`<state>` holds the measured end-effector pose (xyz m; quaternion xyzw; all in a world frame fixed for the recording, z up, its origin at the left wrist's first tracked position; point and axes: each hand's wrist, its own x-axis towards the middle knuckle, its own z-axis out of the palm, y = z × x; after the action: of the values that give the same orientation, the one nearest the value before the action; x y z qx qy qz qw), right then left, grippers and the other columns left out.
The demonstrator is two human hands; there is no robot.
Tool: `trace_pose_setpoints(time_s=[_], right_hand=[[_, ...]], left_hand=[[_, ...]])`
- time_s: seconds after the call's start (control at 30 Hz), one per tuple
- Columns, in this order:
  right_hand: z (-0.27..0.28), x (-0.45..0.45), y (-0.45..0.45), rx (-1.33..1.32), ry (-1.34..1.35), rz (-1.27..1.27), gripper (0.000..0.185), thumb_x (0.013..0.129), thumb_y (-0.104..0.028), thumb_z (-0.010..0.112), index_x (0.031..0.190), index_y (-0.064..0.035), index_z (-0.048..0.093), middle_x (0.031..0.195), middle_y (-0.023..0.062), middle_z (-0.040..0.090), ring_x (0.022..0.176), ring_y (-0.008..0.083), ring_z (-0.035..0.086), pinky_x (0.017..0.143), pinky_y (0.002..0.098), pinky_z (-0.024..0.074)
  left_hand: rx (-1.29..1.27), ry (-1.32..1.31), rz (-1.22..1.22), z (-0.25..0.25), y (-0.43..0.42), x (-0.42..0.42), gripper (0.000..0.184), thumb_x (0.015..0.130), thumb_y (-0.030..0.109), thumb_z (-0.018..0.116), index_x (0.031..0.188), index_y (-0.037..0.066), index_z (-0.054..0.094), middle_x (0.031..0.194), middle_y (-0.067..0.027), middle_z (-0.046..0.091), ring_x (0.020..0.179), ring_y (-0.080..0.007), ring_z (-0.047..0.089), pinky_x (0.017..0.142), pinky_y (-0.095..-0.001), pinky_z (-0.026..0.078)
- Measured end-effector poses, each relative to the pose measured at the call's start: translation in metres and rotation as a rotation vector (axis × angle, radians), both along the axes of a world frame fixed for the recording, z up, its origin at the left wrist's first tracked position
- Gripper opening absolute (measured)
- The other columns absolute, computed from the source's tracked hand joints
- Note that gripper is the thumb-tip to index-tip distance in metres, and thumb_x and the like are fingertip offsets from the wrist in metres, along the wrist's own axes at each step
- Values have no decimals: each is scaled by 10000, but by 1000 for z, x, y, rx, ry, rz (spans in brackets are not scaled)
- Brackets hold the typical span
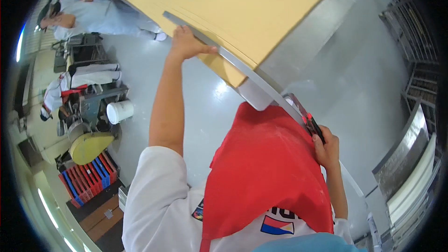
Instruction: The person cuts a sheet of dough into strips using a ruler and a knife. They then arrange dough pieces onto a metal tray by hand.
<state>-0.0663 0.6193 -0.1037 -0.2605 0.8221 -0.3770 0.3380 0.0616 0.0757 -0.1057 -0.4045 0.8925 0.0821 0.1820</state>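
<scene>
From afar I catch only part of the black lettering (285, 213) on the white shirt (156, 196); the red apron (268, 158) hides the rest. The left arm (165, 100) reaches forward, left hand (185, 44) spread against a metal bar (245, 67) lying over the yellow sheet (224, 4) on the worktop (254, 94). The right hand (327, 147), low, grips a red-and-black tool (308, 120). The sheet's far end is cut off.

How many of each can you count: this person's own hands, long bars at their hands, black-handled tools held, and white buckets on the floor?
Own hands: 2 (left hand, right hand)
Bar: 1
Tool: 1
Bucket: 1
Total: 5
</scene>
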Motion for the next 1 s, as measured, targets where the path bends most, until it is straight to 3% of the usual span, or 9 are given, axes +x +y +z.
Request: trace_pose_setpoints(time_s=[0.33,0.4,0.5,0.53,0.6,0.83,0.9,1.0], right_hand=[[-6,0,-1,-59,-37,10,282,919,-103,642,1187,-22,673,840,174,716,700,304,693,696,362,537],[-12,2,0,-101,15,-1,268,980,-198,638,1166,-7,666,758,89,668,662,189,604,659,309,489],[-8,0,-2,-85,7,13,271,985,-201,639,1170,-5,666,758,78,666,667,171,594,659,304,486],[-8,-1,-2,-84,7,13,271,985,-201,639,1170,-5,666,758,78,666,667,171,594,659,304,486],[-7,-1,-3,-66,-16,2,276,927,-101,646,1191,-25,677,823,157,714,677,261,676,679,335,524],[-12,-5,-4,-26,-52,5,280,926,-101,648,1194,-27,680,794,153,699,666,248,658,674,336,517],[-14,-7,-4,-22,-107,8,252,969,-135,642,1169,14,671,816,54,689,714,139,590,698,286,487],[-28,-18,6,-97,-81,18,282,987,-135,627,1230,6,656,904,54,703,745,129,614,721,284,504]], left_hand=[[35,14,76,9,9,-5,1536,518,743,902,1534,-204,246,1627,-358,276,1572,-456,157,1290,-459,188],[42,22,83,10,10,-5,1536,516,732,910,1534,-204,243,1627,-360,274,1572,-456,158,1291,-459,186],[55,45,98,10,11,-5,1535,515,716,920,1536,-205,236,1627,-365,267,1573,-455,156,1292,-458,182],[62,60,106,11,12,-5,1536,516,711,922,1536,-206,231,1628,-368,262,1574,-455,154,1292,-459,182],[66,63,100,9,10,-5,1535,517,709,924,1536,-206,230,1629,-368,260,1575,-455,151,1292,-458,184],[-9,61,81,0,8,-4,1543,515,717,921,1548,-191,222,1635,-368,248,1579,-451,142,1289,-443,196],[64,20,77,13,8,-11,1550,513,722,918,1559,-178,211,1639,-366,237,1580,-447,145,1286,-444,202],[59,-41,93,11,12,-11,1562,510,726,913,1578,-156,189,1651,-361,206,1581,-442,147,1280,-461,212]])
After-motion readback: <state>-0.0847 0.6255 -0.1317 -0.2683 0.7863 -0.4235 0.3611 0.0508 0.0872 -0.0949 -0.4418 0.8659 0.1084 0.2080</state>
